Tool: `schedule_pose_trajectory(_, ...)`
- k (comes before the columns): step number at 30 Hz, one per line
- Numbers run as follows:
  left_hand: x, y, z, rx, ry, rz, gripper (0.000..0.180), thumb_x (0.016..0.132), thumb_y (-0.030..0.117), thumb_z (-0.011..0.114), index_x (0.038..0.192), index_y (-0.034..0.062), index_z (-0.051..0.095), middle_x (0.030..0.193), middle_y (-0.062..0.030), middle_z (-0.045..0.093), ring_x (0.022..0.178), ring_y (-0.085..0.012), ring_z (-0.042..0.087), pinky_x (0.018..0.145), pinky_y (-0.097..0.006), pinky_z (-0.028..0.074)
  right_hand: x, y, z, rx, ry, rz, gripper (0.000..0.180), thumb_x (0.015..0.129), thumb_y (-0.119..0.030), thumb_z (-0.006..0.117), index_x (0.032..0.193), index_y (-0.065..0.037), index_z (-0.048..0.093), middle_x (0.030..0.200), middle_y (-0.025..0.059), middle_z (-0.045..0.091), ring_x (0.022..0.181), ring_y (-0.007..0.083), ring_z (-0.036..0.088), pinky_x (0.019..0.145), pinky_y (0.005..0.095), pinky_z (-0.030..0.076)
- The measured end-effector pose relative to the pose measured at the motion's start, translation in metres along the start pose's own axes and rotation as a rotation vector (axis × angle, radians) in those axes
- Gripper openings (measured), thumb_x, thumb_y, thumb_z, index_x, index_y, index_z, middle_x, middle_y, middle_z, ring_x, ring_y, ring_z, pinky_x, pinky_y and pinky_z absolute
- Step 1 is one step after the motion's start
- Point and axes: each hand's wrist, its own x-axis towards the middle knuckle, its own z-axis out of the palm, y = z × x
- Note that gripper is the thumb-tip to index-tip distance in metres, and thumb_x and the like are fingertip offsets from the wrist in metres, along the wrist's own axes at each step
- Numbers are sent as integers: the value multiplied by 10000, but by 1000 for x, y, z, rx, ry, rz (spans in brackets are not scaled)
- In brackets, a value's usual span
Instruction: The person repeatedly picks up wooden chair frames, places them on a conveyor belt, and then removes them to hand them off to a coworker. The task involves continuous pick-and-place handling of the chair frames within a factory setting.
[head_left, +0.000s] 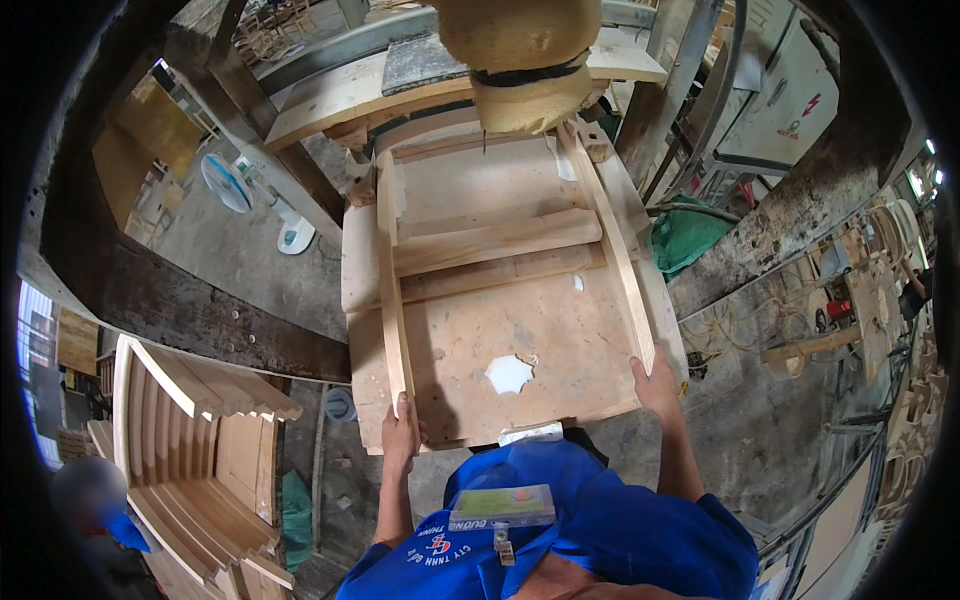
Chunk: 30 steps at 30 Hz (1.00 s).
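A pale wooden frame (497, 243) lies on a worn plywood board (470, 340). Two long side rails run toward me, joined by crosspieces at the middle and far end. My left hand (400, 436) is closed round the near end of the left rail (392, 330). Gripped in my right hand (656, 386) is the near end of the right rail (625, 275). Above the frame's far end hangs a yellowish padded press head (530, 100) with a dark band, partly covering that end. A white patch (510, 374) shows on the board between the rails.
Heavy steel beams (230, 312) stand on both sides of the board. Curved slatted wooden pieces (200, 450) are stacked at left, near a blurred person (90, 500). A white fan (228, 183) stands far left; an electrical cabinet (780, 100) far right. Green cloth (690, 235) lies beside the board.
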Motion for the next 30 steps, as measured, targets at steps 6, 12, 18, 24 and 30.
schedule_pose_trajectory(6, -1, 8, 4, 88, 22, -5, 675, 1058, 616, 445, 1204, -23, 606, 652, -75, 589, 514, -158, 582, 467, -312, 462, -1, 1, 0, -1, 37, -21, 482, 983, -286, 631, 1350, -4, 497, 1103, 345, 685, 1076, 534, 639, 944, 564, 489)
schedule_pose_trajectory(12, -2, 6, 2, 86, 28, 2, 667, 1064, 608, 434, 1188, -26, 602, 639, -73, 584, 516, -159, 584, 474, -310, 467, -2, 0, 0, -4, 43, -21, 467, 981, -279, 637, 1341, -11, 508, 1084, 335, 693, 1064, 522, 652, 920, 557, 499)
schedule_pose_trajectory(18, 0, 5, 0, 73, 6, 13, 677, 1059, 614, 440, 1151, -34, 612, 647, -84, 595, 531, -168, 601, 503, -319, 487, 0, 7, 6, -2, 64, -4, 460, 981, -281, 642, 1338, -21, 514, 1090, 310, 704, 1054, 507, 664, 913, 544, 509)
schedule_pose_trajectory(24, 6, -7, 4, 76, 13, -4, 736, 1040, 656, 444, 1266, -31, 583, 670, -89, 613, 550, -172, 620, 508, -317, 505, 1, 20, 19, 55, 61, -28, 442, 974, -254, 646, 1326, -27, 506, 1080, 321, 697, 1061, 519, 655, 906, 569, 507)
schedule_pose_trajectory(30, 15, -10, 3, 56, -28, -44, 716, 1050, 645, 428, 1295, -17, 546, 674, -104, 617, 538, -198, 631, 478, -325, 513, 5, 26, 19, 59, 62, -28, 471, 963, -283, 657, 1317, -12, 506, 1098, 339, 682, 1071, 534, 641, 907, 574, 502)
